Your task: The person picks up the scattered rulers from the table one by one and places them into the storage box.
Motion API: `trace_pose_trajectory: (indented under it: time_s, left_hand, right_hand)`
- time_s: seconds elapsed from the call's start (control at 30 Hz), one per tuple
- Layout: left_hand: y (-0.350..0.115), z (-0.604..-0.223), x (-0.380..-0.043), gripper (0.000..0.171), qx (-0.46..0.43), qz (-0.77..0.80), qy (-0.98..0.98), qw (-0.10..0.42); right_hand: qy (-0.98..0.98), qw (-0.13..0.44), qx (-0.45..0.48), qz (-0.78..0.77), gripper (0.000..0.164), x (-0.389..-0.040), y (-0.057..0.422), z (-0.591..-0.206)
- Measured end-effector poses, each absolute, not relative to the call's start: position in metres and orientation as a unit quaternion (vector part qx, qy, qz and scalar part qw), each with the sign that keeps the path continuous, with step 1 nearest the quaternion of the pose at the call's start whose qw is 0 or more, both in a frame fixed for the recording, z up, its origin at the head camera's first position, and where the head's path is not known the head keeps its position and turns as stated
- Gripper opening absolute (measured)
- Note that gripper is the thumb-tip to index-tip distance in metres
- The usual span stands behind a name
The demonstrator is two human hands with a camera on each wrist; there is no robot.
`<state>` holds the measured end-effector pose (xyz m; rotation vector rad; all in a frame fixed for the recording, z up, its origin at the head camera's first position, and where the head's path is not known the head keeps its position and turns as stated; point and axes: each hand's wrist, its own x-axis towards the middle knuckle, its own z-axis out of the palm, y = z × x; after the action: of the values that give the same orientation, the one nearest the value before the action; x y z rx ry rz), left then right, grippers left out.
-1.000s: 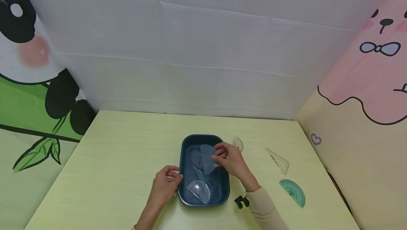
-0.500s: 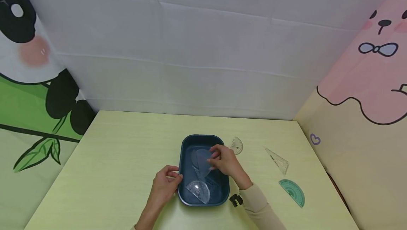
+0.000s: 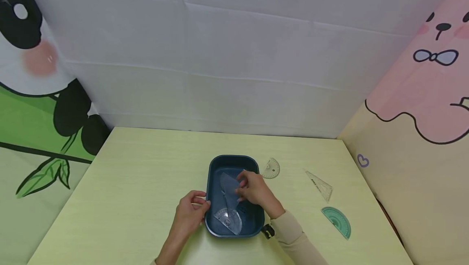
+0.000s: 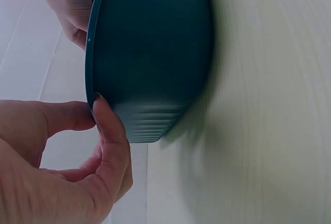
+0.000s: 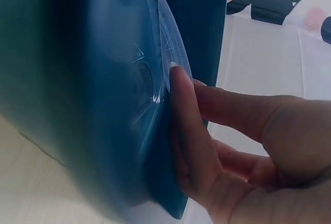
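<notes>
A dark blue plastic basin (image 3: 254,224) stands on the table. My left hand (image 3: 191,211) pinches its left rim between thumb and finger, plain in the left wrist view. Inside the basin, my right hand (image 3: 253,189) pinches a clear protractor (image 5: 173,43) by its edge. That protractor is tilted and partly covered by the fingers. Another clear protractor (image 3: 229,220) lies near the front of the basin floor. More clear pieces under the held protractor are only faintly visible.
Right of the basin lie a small clear protractor (image 3: 272,169), a clear set square (image 3: 320,185) and a green protractor (image 3: 337,221). White cloth (image 3: 234,73) hangs behind the table (image 3: 146,175). A black clip-like piece (image 3: 268,231) sits by the right sleeve.
My right hand has moved left and slightly down into the basin, carrying the clear protractor. The small protractor behind it has come into fuller view. My left hand stays on the rim.
</notes>
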<state>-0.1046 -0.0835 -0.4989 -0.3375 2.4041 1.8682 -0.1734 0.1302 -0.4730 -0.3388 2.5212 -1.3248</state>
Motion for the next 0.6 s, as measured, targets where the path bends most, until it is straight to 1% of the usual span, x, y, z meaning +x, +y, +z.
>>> trace_pose_trajectory:
  time_s: [0.6]
  left_hand:
    - [-0.0829,-0.5007,-0.1061,0.03,-0.111,0.602,0.79,0.038]
  right_hand:
    - [0.888,0.14,-0.124,-0.42,0.03,-0.1767,0.122,-0.4668]
